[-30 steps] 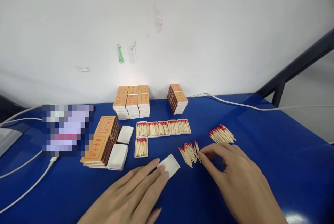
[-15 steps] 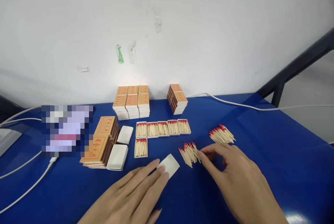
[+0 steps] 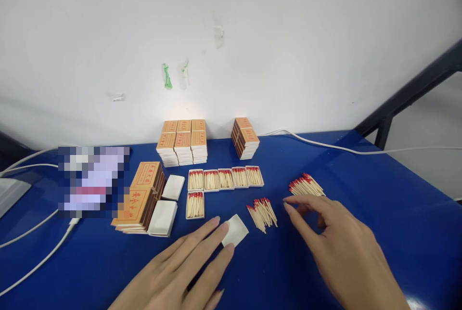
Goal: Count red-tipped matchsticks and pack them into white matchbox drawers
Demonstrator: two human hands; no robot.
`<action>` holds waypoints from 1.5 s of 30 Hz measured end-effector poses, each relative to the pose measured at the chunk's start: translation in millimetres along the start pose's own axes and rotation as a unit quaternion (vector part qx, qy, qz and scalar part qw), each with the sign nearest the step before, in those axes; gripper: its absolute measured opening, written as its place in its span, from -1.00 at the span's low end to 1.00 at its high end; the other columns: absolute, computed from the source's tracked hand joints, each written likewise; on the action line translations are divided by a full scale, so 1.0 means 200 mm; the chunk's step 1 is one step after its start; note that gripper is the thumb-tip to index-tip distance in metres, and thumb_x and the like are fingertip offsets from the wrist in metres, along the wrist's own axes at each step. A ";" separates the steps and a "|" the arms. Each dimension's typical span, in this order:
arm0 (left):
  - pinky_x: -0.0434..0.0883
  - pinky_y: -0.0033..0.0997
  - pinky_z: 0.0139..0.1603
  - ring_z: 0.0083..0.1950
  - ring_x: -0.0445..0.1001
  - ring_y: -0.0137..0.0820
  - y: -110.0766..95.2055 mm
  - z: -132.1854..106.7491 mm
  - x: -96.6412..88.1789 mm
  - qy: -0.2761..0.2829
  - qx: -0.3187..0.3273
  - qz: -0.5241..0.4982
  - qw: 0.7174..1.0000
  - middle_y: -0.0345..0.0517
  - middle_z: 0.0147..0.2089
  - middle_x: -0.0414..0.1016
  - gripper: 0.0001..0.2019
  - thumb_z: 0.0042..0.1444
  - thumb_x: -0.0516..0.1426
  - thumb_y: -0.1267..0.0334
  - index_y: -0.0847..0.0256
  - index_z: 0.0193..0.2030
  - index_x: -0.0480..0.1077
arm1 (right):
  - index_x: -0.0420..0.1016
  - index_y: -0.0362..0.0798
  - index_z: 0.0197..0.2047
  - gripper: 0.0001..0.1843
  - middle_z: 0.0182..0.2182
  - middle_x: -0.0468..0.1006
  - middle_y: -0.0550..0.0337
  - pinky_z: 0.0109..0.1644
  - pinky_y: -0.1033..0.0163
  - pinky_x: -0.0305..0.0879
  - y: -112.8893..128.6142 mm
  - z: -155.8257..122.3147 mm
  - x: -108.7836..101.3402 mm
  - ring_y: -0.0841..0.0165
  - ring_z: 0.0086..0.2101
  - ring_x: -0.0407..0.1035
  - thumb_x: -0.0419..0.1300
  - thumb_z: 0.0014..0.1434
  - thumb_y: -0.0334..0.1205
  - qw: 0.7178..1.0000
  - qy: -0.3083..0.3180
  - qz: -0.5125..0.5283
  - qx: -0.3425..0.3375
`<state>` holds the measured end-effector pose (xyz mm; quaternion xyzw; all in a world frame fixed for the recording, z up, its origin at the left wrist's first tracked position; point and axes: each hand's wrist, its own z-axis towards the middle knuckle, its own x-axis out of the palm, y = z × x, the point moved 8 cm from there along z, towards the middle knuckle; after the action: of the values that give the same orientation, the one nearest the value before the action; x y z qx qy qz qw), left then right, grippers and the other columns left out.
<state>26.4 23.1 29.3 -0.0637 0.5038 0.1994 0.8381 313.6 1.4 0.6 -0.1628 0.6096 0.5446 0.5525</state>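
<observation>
My left hand (image 3: 187,266) lies with fingers stretched out and a little apart. Its fingertips touch the near-left edge of a white matchbox tray (image 3: 236,232) that sits tilted on the table. To the right of that tray is a small loose pile of red-headed matches (image 3: 263,213). My right hand (image 3: 335,242) hovers just right of this pile, thumb and forefinger tips brought together, with no match showing between them. Behind its knuckles lies a larger heap of matches (image 3: 306,185), its near edge partly hidden by the hand.
Several match-filled trays (image 3: 225,179) form a row, with another filled tray (image 3: 195,205) in front. White trays (image 3: 162,218) stand beside stacked matchbox covers (image 3: 135,204). More matchbox stacks (image 3: 183,141) and another stack (image 3: 245,137) stand by the wall. A blurred device (image 3: 94,180) with cables lies left.
My right hand has drawn back rightward from the small match pile, towards the larger heap. My left fingers have spread slightly at the white tray, which stays about where it was.
</observation>
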 end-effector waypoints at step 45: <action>0.57 -0.40 0.46 0.39 0.70 -0.32 -0.02 0.01 -0.02 -0.008 0.016 -0.023 1.000 -0.14 0.40 0.70 -0.63 0.72 0.04 0.30 0.14 0.31 0.68 | 0.72 0.13 -0.17 -0.24 -0.19 0.71 -0.04 -0.35 0.03 0.25 0.00 0.05 -0.03 -0.10 -0.12 0.53 -0.12 0.56 0.45 0.989 -0.070 -0.122 -0.047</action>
<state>27.3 18.8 33.0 -0.0603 0.4990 0.1721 0.8472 320.7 8.3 7.5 -0.2233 0.5189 0.5107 0.6481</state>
